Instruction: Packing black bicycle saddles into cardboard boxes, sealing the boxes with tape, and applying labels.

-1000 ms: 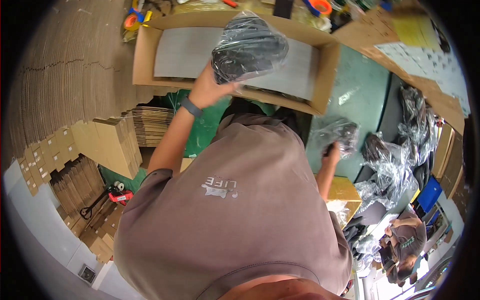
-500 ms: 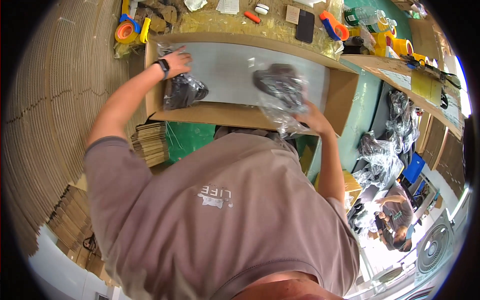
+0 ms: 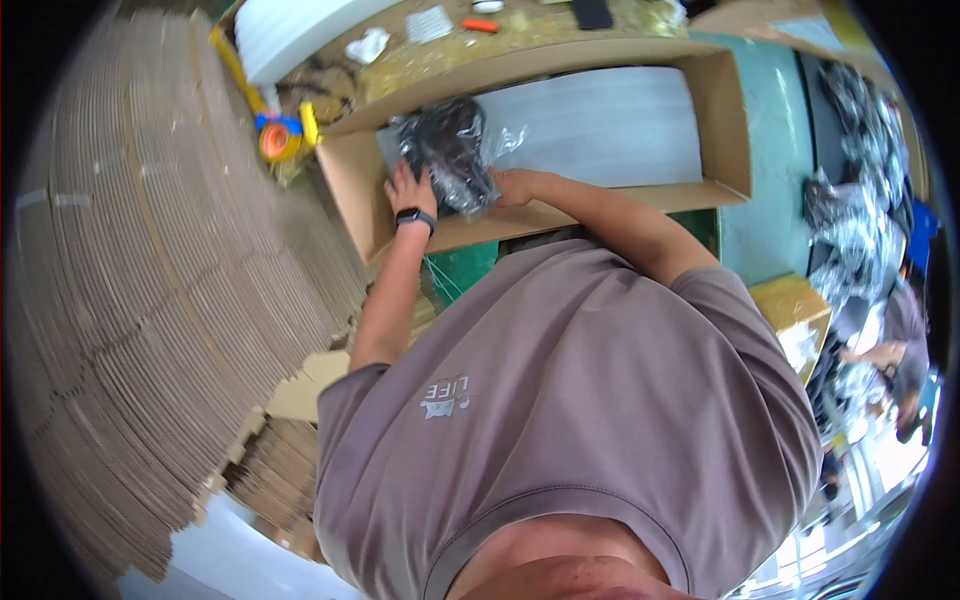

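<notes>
A long open cardboard box point(image 3: 725, 120) lies in front of me, with a white foam sheet point(image 3: 610, 125) along its bottom. Toward its left end is a dark, bulky item in clear plastic wrap point(image 3: 458, 145); its exact kind is hidden by the wrap. My left hand point(image 3: 410, 190), with a dark watch at the wrist, rests against the item's left side, fingers spread. On the item's right side, my right hand point(image 3: 515, 187) grips the lower edge of the plastic, its fingertips partly hidden. Whether a second wrapped item lies beneath, I cannot tell.
Tall stacks of flat cardboard point(image 3: 170, 230) stand on the left. Near the box's left corner lies a tape dispenser point(image 3: 280, 138). White foam point(image 3: 300, 35), crumpled paper point(image 3: 368, 46) and an orange cutter point(image 3: 480, 25) are behind. Plastic-wrapped dark items point(image 3: 855, 215) and another person point(image 3: 900, 340) are at right.
My right hand has carried its wrapped item leftward across the box to the other wrapped item. My left hand has shifted toward the box's near side. The view has turned.
</notes>
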Available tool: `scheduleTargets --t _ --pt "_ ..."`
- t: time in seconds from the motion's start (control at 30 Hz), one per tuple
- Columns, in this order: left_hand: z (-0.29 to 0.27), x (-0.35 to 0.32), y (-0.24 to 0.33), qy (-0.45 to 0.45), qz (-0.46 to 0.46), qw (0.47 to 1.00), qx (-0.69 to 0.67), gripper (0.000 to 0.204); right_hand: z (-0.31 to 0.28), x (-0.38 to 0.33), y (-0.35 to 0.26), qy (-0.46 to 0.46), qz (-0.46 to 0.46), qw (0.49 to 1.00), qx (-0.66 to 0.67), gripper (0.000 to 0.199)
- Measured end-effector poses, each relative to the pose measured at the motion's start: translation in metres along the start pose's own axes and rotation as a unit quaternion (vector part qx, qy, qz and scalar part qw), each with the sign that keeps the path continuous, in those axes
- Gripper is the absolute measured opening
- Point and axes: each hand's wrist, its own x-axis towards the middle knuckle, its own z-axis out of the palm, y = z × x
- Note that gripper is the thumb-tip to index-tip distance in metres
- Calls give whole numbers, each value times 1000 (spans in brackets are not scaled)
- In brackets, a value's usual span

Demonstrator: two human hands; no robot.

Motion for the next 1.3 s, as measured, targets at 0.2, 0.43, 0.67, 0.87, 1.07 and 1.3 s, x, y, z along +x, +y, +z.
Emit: scheduleTargets --t 0.2,0.43,0.67,0.87,1.07,1.3 --pt "-102 -21 119 -92 -32 975 -199 99 -90 -217 70 104 -113 923 352 81" --pt "-258 -1 364 -15 199 939 -278 95 -85 -532 416 740 162 390 523 66" --pt "-401 -9 582 -108 521 827 -183 74 -26 -695 704 685 544 303 379 85" --pt "-440 -11 735 -134 527 820 -178 70 -19 -661 728 709 396 386 438 59" --pt "-417 23 886 17 570 820 -44 122 19 -681 614 311 114 596 731 56" --pt "-294 8 940 -216 416 883 17 143 -44 -880 688 761 276 506 298 39"
